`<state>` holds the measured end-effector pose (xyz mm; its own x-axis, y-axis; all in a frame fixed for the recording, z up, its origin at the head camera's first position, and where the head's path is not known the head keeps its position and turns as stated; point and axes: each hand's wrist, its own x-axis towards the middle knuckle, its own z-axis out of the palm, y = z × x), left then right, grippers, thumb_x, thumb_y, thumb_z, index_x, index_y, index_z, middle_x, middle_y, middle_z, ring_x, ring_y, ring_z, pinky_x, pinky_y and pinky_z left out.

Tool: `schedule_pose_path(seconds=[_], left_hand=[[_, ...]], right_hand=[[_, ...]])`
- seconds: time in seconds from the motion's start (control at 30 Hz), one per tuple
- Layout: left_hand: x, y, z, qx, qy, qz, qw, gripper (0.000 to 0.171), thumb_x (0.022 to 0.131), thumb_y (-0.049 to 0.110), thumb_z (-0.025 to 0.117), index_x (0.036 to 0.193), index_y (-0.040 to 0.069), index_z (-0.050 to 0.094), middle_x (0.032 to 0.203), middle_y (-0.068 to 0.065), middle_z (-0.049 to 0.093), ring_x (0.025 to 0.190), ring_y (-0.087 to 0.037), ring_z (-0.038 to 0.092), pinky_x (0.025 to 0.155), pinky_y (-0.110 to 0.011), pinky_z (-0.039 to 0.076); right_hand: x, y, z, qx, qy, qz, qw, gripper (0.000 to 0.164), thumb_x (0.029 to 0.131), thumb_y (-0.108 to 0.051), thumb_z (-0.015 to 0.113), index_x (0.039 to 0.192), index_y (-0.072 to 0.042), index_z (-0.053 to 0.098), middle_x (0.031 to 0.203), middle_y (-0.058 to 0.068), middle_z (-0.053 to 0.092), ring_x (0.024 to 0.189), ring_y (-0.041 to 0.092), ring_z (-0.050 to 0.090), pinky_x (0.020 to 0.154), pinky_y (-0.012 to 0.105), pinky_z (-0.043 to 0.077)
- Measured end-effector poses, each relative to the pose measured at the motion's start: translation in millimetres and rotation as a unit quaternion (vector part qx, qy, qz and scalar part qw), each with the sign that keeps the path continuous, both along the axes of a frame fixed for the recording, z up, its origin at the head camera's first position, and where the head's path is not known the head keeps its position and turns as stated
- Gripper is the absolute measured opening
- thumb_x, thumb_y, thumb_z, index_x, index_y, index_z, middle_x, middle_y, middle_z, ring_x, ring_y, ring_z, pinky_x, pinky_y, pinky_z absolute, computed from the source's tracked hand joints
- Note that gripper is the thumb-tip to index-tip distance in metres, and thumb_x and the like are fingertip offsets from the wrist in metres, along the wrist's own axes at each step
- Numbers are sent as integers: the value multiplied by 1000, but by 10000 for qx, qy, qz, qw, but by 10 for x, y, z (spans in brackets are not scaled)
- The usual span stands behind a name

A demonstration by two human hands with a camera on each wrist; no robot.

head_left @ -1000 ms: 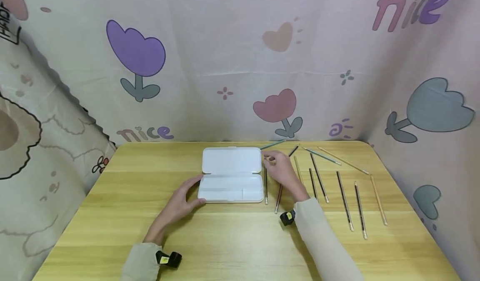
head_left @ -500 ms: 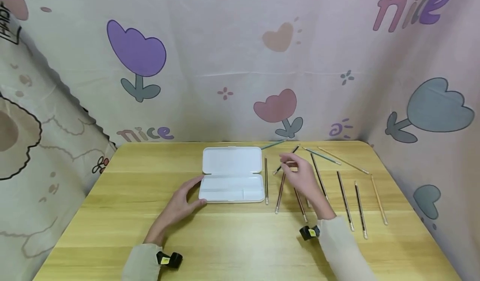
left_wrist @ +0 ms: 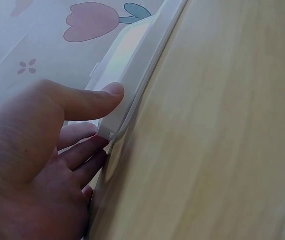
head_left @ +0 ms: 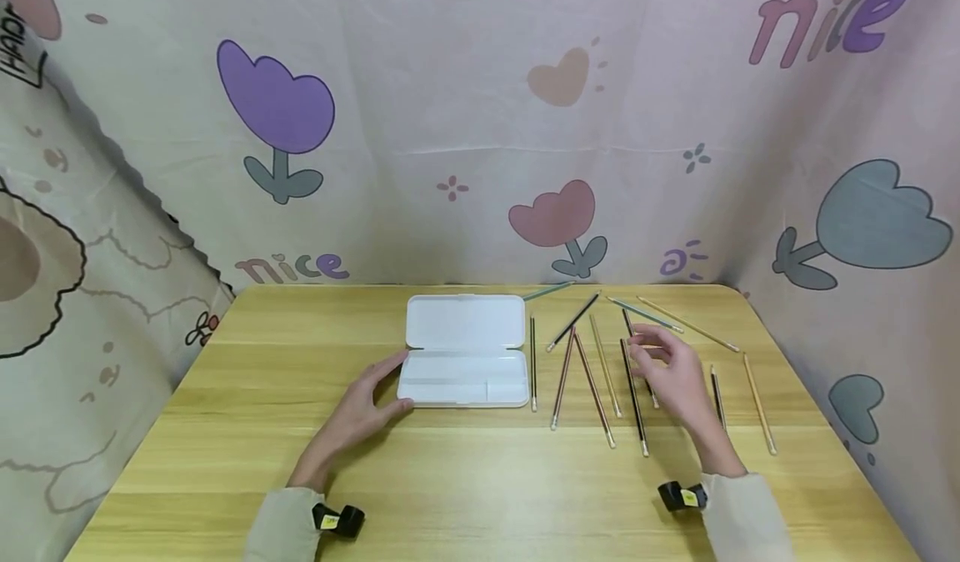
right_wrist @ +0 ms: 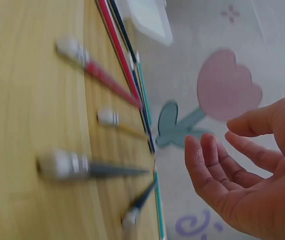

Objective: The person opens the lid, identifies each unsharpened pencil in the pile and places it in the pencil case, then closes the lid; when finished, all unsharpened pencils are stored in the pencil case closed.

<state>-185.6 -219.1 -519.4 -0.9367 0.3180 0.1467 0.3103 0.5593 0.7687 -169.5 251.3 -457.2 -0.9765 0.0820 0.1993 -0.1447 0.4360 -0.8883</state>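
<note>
A white pencil case [head_left: 465,378] lies with its lid back on the table. My left hand [head_left: 360,403] holds its left end, thumb at the near corner and fingers at the far corner. In the left wrist view, the thumb [left_wrist: 95,102] presses on the case's side. My right hand [head_left: 671,370] hovers over the pencils with relaxed, slightly bent fingers and nothing between them. It is nearest to a black pencil [head_left: 633,399] with a white eraser and partly covers another dark pencil [head_left: 630,322]. In the right wrist view, blurred eraser ends [right_wrist: 65,165] point toward the camera.
Several pencils are spread right of the case, among them red [head_left: 595,388], tan [head_left: 606,366] and green [head_left: 645,315] ones. A yellow pencil [head_left: 760,403] lies near the table's right edge. A printed curtain [head_left: 420,128] hangs behind the wooden table [head_left: 480,495].
My right hand has moved from beside the case rightward across the pencils, uncovering red, tan and black ones. My left hand stays on the case.
</note>
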Motion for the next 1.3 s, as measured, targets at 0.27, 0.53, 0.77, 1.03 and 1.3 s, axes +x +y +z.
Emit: schedule_pose_path(seconds=[0.27,0.53,0.77,1.03,1.3], left_hand=[[4,16,20,40,42,-58,10000,77,92,26,78,157,7,41,160,-21,39,146,-53,29,115,-75,16],[-19,3,-3,79,-113,-56,9999,79,91,26,79,158,9,40,161,-19,39,147,-52,27,116,-74,15],[-19,-13,-10,83,-192,-57,9998,79,91,28,79,158,9,40,161,-19,39,147,-54,25,114,-77,17],[-27,-18,8,29,-154,-52,9999,79,92,29,78,158,10,40,160,-18,39,145,-51,31,112,-76,23],[-21,-5,13,112,-264,-50,9996,80,91,26,79,158,9,40,161,-17,39,147,-52,25,115,-76,16]], right_hand=[[-24,379,-89,990,70,-942,9906,32,100,-12,63,130,1,63,113,21,69,91,4,61,67,19,58],[-24,624,-251,1672,-32,-1342,9768,32,94,-7,71,122,6,63,101,23,70,85,25,67,60,17,48],[33,657,-280,2334,-540,-1031,9654,41,88,-7,76,122,11,62,99,25,70,89,39,69,73,46,57],[30,648,-269,2459,-511,-1096,9617,28,85,-4,78,107,12,71,88,19,73,81,36,71,72,47,57],[28,641,-248,2506,-599,-944,9616,27,86,-5,68,109,8,73,89,15,74,82,32,70,67,36,53]])
